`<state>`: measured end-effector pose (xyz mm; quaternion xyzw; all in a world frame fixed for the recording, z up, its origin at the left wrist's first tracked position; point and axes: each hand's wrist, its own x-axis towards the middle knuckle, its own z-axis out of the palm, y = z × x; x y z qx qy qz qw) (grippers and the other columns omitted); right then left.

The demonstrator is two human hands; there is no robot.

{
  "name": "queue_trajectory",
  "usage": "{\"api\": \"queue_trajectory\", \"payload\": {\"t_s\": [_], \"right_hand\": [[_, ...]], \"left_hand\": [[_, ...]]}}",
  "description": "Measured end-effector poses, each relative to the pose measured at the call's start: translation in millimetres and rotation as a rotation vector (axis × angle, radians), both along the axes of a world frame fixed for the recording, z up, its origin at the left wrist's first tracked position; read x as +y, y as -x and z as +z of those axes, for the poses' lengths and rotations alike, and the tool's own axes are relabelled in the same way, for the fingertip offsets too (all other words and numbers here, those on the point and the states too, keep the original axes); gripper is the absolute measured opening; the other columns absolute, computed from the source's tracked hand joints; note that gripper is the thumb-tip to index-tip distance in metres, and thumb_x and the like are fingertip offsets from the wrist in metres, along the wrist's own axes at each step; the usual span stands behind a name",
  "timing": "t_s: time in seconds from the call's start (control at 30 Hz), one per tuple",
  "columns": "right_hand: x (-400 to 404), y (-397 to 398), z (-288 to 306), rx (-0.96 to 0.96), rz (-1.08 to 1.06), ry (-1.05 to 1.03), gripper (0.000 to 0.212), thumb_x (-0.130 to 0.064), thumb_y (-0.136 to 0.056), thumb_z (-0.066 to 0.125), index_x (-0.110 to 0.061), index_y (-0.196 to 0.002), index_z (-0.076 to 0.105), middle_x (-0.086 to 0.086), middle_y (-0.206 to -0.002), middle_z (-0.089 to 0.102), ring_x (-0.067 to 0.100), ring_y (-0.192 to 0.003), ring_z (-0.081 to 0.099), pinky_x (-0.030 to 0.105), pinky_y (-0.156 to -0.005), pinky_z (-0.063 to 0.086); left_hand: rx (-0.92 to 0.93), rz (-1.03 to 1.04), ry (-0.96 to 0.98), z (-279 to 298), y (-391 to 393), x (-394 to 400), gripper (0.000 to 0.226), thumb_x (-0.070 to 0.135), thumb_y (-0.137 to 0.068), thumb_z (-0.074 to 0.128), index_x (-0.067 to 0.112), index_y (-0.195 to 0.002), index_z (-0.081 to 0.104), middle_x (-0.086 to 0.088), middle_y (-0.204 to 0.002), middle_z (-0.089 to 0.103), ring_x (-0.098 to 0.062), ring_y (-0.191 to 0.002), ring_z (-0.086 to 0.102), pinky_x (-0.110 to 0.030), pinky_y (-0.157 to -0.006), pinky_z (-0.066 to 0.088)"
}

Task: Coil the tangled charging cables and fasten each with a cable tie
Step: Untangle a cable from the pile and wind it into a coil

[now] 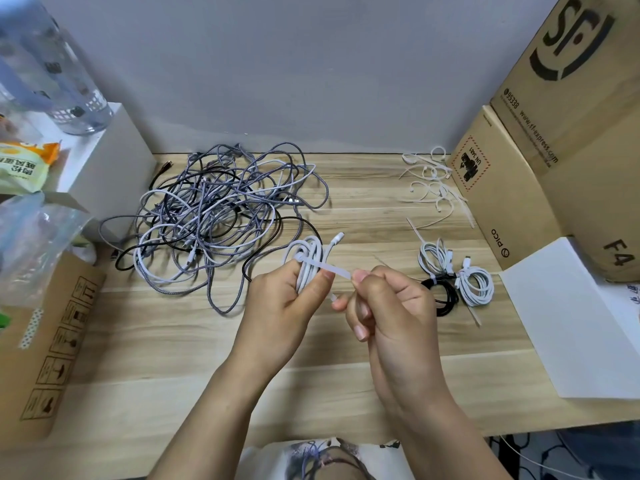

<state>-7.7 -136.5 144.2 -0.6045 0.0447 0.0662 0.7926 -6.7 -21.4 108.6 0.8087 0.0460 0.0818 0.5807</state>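
My left hand (pixel 277 306) grips a coiled white charging cable (pixel 308 254) above the wooden table (pixel 173 341). A translucent white cable tie (pixel 337 271) wraps across the coil. My right hand (pixel 391 306) pinches the tie's free end just right of the coil. A big tangle of grey braided, white and black cables (pixel 221 216) lies at the back left. Three tied coils rest to the right: two white (pixel 476 284) (pixel 434 258) and one black (pixel 443 294).
Loose white cable ties (pixel 433 181) lie at the back right beside large cardboard boxes (pixel 519 168). A white sheet (pixel 571 323) lies at the right edge. A cardboard box (pixel 52 341), plastic bags and a white box (pixel 110 161) crowd the left side.
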Motion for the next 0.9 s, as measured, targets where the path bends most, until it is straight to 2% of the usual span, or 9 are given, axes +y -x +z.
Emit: {"api": "queue_trajectory", "payload": {"t_s": [0.1, 0.2, 0.3, 0.37, 0.5, 0.6, 0.73, 0.83, 0.9], "right_hand": [[0.5, 0.1, -0.9, 0.004, -0.001, -0.007, 0.038, -0.019, -0.075, 0.053, -0.019, -0.037, 0.049, -0.005, -0.036, 0.043, 0.02, -0.051, 0.036, 0.024, -0.058, 0.042], [0.5, -0.7, -1.0, 0.006, -0.003, 0.001, 0.038, -0.018, -0.075, 0.053, -0.02, -0.037, 0.049, -0.005, -0.036, 0.043, 0.02, -0.051, 0.036, 0.02, -0.053, 0.04], [-0.2, -2.1, -0.4, 0.016, 0.026, 0.033, 0.039, -0.018, -0.076, 0.053, -0.02, -0.037, 0.05, -0.006, -0.036, 0.043, 0.019, -0.05, 0.036, 0.02, -0.05, 0.035], [-0.7, -2.5, -0.9, 0.041, 0.041, 0.069, 0.046, -0.012, -0.081, 0.057, -0.02, -0.036, 0.05, -0.006, -0.036, 0.041, 0.018, -0.046, 0.034, 0.022, -0.048, 0.032], [-2.7, -4.4, -2.5, 0.074, 0.096, 0.101, 0.042, -0.014, -0.077, 0.06, -0.018, -0.036, 0.052, -0.001, -0.039, 0.044, 0.01, -0.036, 0.035, 0.02, -0.043, 0.031], [-8.9, -10.6, -6.1, 0.086, 0.209, 0.187, 0.047, -0.006, -0.085, 0.062, -0.016, -0.04, 0.053, 0.0, -0.042, 0.047, 0.008, -0.038, 0.039, 0.017, -0.039, 0.03], [-16.6, -17.8, -11.0, -0.065, 0.315, 0.486, 0.03, -0.018, -0.081, 0.071, -0.013, -0.053, 0.062, -0.002, -0.055, 0.055, 0.006, -0.052, 0.045, 0.018, -0.055, 0.037], [-17.0, -23.2, -11.7, -0.259, 0.238, 0.719, 0.015, -0.041, -0.066, 0.072, -0.029, -0.07, 0.062, -0.01, -0.077, 0.049, 0.0, -0.073, 0.046, 0.014, -0.07, 0.034], [-13.6, -26.9, -9.9, -0.335, 0.324, 0.912, 0.03, -0.063, -0.063, 0.056, -0.038, -0.078, 0.063, -0.016, -0.093, 0.047, -0.002, -0.097, 0.044, 0.021, -0.087, 0.028]], "left_hand": [[-0.012, -0.006, -0.033, -1.0, 0.4, 0.2, 0.038, 0.039, -0.082, 0.052, 0.008, -0.06, 0.044, 0.001, -0.051, 0.032, -0.008, -0.05, 0.026, -0.023, -0.046, 0.021], [-0.034, -0.014, -0.135, -2.5, -0.3, 2.5, 0.041, 0.041, -0.081, 0.052, 0.004, -0.064, 0.051, 0.007, -0.047, 0.031, -0.008, -0.048, 0.03, -0.018, -0.045, 0.023], [-0.074, -0.105, -0.284, -6.3, -1.5, 10.1, 0.048, 0.055, -0.082, 0.047, 0.01, -0.066, 0.05, 0.009, -0.052, 0.037, -0.007, -0.053, 0.039, -0.016, -0.049, 0.027], [-0.092, -0.197, -0.402, -7.3, -1.7, 15.1, 0.045, 0.06, -0.081, 0.04, 0.017, -0.069, 0.045, 0.009, -0.061, 0.042, -0.008, -0.058, 0.042, -0.021, -0.052, 0.03], [-0.155, -0.331, -0.534, -2.7, -0.4, 22.7, 0.028, 0.057, -0.083, 0.039, 0.034, -0.068, 0.03, 0.019, -0.064, 0.034, -0.009, -0.059, 0.033, -0.014, -0.052, 0.026], [-0.246, -0.428, -0.648, -2.4, -2.8, 25.4, 0.029, 0.053, -0.087, 0.04, 0.031, -0.069, 0.033, 0.02, -0.063, 0.03, -0.011, -0.069, 0.039, -0.019, -0.05, 0.024], [-0.21, -0.572, -0.66, -6.4, -5.5, 33.2, 0.03, 0.058, -0.089, 0.034, 0.03, -0.085, 0.041, 0.016, -0.068, 0.04, -0.011, -0.074, 0.044, -0.026, -0.058, 0.038], [-0.238, -0.594, -0.701, -7.6, -4.9, 37.6, 0.026, 0.053, -0.089, 0.039, 0.028, -0.084, 0.038, 0.011, -0.068, 0.046, -0.011, -0.072, 0.043, -0.018, -0.056, 0.025], [-0.304, -0.599, -0.76, -5.8, -3.5, 35.7, 0.027, 0.046, -0.088, 0.044, 0.026, -0.074, 0.032, 0.014, -0.061, 0.036, -0.013, -0.068, 0.04, -0.018, -0.054, 0.02]]}}
